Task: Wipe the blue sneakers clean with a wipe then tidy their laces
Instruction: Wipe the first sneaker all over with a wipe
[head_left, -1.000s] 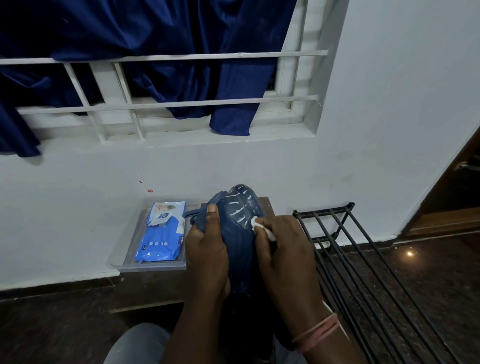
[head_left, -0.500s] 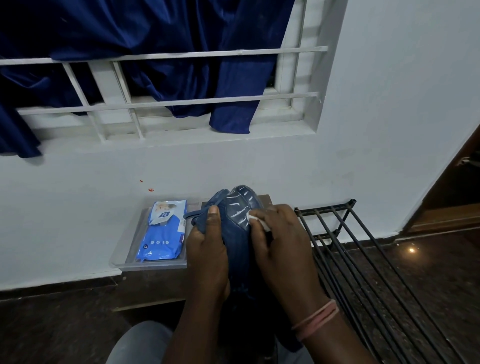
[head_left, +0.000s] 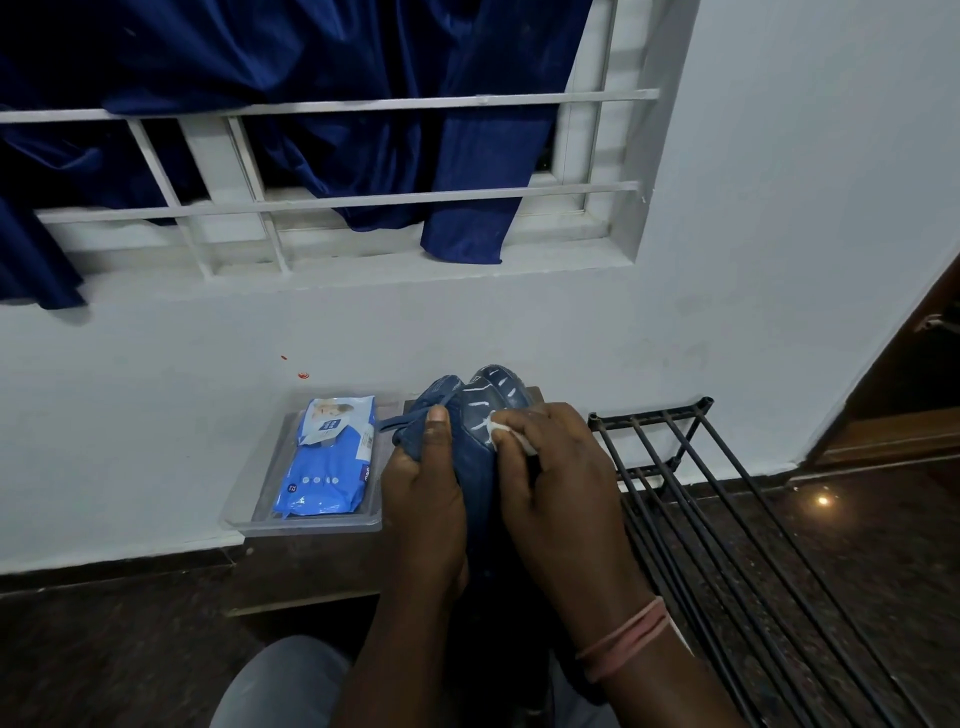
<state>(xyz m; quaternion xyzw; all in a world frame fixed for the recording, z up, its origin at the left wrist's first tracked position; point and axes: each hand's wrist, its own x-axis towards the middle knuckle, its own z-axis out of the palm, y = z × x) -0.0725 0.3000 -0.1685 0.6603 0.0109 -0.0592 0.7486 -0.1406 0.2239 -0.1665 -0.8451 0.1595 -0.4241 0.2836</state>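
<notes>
A blue sneaker (head_left: 485, 415) is held up on its side in front of me, its sole with pale tread marks turned toward me and to the right. My left hand (head_left: 426, 499) grips the upper from the left, thumb lying over the fabric near a loose blue lace (head_left: 395, 423). My right hand (head_left: 558, 483) pinches a white wipe (head_left: 503, 431) and presses it against the sole near the toe. The sneaker's lower half is hidden between my hands.
A blue pack of wipes (head_left: 327, 457) lies in a clear plastic tray (head_left: 311, 525) against the white wall on the left. A black metal rack (head_left: 691, 499) stands on the right over the dark floor. Blue curtains hang through a window grille above.
My right hand with the wipe has slid a little up and left along the sole toward the toe. My left hand keeps the same grip on the sneaker.
</notes>
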